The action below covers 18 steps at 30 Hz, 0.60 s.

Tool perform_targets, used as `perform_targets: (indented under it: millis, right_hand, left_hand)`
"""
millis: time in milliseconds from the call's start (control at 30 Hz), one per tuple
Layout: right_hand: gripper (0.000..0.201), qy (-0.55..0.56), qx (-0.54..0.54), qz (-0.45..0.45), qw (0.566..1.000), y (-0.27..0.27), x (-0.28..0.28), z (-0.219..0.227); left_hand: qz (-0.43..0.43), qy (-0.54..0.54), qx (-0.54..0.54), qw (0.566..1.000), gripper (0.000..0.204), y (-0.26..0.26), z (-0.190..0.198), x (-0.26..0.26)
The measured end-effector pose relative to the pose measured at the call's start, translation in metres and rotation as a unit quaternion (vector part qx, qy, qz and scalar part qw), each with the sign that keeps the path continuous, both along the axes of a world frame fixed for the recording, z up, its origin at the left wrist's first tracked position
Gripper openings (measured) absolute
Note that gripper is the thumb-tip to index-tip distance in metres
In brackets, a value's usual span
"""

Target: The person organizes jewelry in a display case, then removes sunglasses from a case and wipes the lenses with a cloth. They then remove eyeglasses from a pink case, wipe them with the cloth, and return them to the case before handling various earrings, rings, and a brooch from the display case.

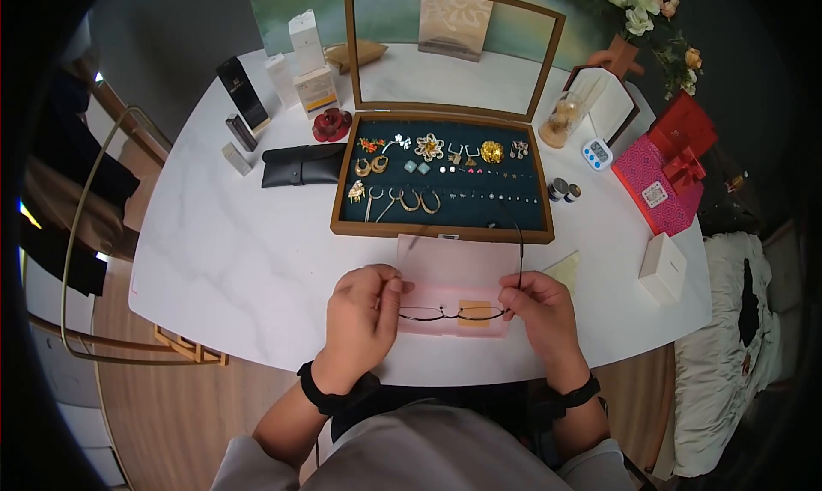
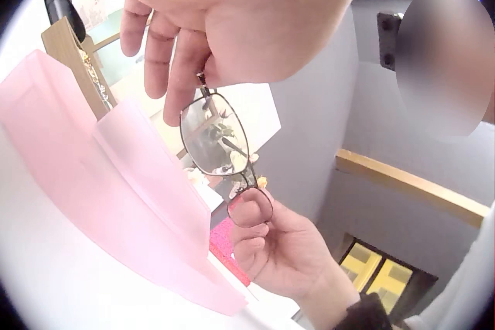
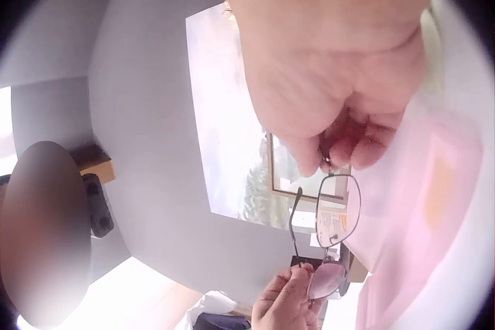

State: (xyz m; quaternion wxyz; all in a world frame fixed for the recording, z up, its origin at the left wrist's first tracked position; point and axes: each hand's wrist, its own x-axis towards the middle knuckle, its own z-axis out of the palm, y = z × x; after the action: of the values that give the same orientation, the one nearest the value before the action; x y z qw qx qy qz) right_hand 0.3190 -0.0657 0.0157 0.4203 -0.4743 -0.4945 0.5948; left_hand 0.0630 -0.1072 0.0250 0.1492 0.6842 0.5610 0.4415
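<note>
A pair of eyeglasses (image 1: 451, 317) with thin dark rims is held level between both hands, over an open pink glasses case (image 1: 458, 260). My left hand (image 1: 364, 315) pinches it by the hinge end at the left lens. At the opposite end, my right hand (image 1: 544, 315) pinches the frame with thumb and fingers, and a dark temple arm (image 1: 520, 255) rises above that hand. Both clear lenses face the left wrist view, one lens (image 2: 215, 135) close to the left fingers. Inside the case lies a small tan square (image 1: 479, 307).
Behind the case stands a wooden jewelry box (image 1: 441, 231), its glass lid raised, with several earrings and brooches. A black pouch (image 1: 300, 166) and small boxes (image 1: 315, 89) are to the left. On the right are a timer (image 1: 597, 154), a pink gift box (image 1: 638, 187) and a white box (image 1: 663, 268).
</note>
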Motion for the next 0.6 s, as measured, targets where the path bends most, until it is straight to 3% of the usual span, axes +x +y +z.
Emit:
perform_targets:
  millis: [67, 167, 267, 400, 500, 567, 600]
  right_hand:
    - [0.013, 0.003, -0.002, 0.017, 1.0, -0.001, 0.003, 0.001]
    - [0.01, 0.016, -0.031, 0.059, 0.998, -0.003, 0.006, 0.006]
    - [0.01, 0.021, -0.042, 0.06, 0.997, -0.005, 0.006, 0.009]
    - [0.01, -0.01, 0.001, 0.035, 0.999, -0.009, 0.005, 0.014]
    - [0.01, -0.054, 0.091, 0.02, 0.994, -0.015, 0.003, 0.014]
    - [0.01, -0.073, 0.149, 0.011, 0.986, -0.017, 0.001, 0.016]
    - [0.009, -0.1, 0.198, 0.003, 0.975, -0.017, 0.0, 0.021]
  left_hand:
    - [0.039, -0.206, -0.152, 0.966, 0.01, -0.003, 0.004, 0.0]
    - [0.022, -0.299, -0.146, 0.943, 0.012, -0.003, 0.0, -0.005]
    - [0.009, -0.354, -0.133, 0.926, 0.012, -0.002, -0.006, -0.007]
    - [-0.014, -0.339, -0.142, 0.93, 0.01, -0.002, -0.013, -0.013]
    - [-0.039, -0.334, -0.147, 0.93, 0.024, -0.001, -0.013, -0.013]
    - [-0.029, -0.366, -0.117, 0.923, 0.054, -0.002, -0.011, -0.008]
    - [-0.03, -0.366, -0.117, 0.923, 0.054, -0.002, -0.013, -0.007]
